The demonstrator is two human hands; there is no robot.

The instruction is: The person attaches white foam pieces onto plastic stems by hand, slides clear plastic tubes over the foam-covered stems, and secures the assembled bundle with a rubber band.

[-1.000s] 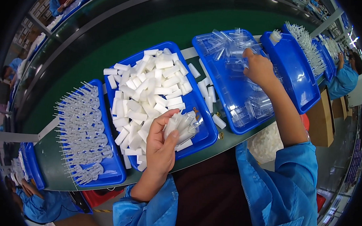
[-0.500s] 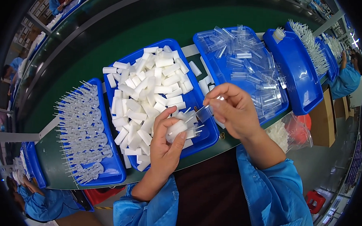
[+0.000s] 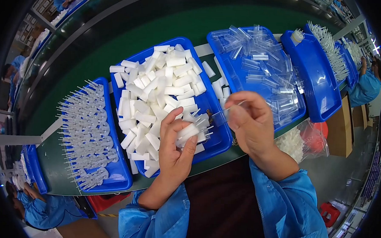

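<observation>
Over the near right end of a blue tray of white blocks point(image 3: 157, 90), my left hand point(image 3: 175, 156) grips a white round part with thin prongs point(image 3: 188, 134). Its prongs point right, and clear plastic shows among them. To the right, my right hand point(image 3: 254, 126) pinches a clear plastic tube point(image 3: 219, 118) between thumb and fingers, apart from the pronged part. Motion smears the fingertips of that hand slightly. Behind it lies a blue tray point(image 3: 238, 85) with many loose clear tubes.
At left, a blue tray point(image 3: 122, 180) holds rows of pronged white parts point(image 3: 87, 136). A mostly bare blue tray point(image 3: 315, 86) stands at right with a pronged piece point(image 3: 297, 36). Loose white blocks point(image 3: 217, 88) lie between trays on the green belt point(image 3: 160, 24). Co-workers in blue sit at the edges.
My right hand has shifted a little to the right with the clear tube, farther from the pronged part. My left hand has hardly moved and keeps its grip.
</observation>
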